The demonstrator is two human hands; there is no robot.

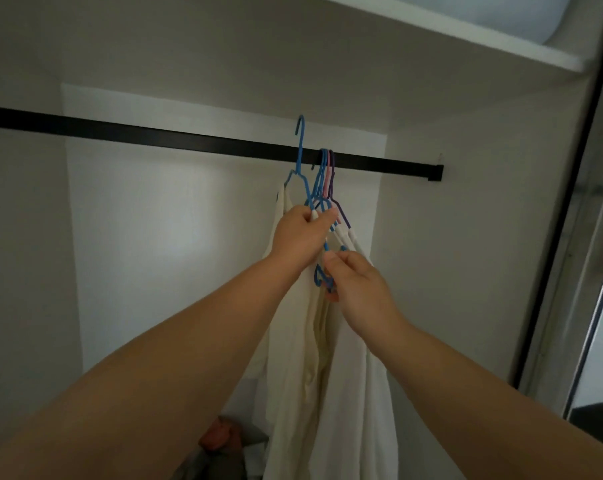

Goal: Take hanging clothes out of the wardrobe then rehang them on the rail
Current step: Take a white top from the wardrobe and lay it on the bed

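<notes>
A black rail point(189, 138) runs across the wardrobe. Near its right end several hangers hook over it: blue, pink point(327, 181) and purple point(333, 174). Cream and white clothes point(293, 341) hang from them. One blue hanger point(300, 147) is lifted, its hook above the rail and free of it. My left hand point(298, 233) grips that hanger's shoulder together with the cream cloth. My right hand point(358, 282) sits just below and right, pinching the lower ends of the bunched hangers against the white garment point(355, 393).
A white shelf point(466, 32) spans the top of the wardrobe. A dark door frame point(570, 202) with a mirrored sliding door stands at the right. Folded items, one reddish point(220, 434), lie on the wardrobe floor below. The rail's left length is bare.
</notes>
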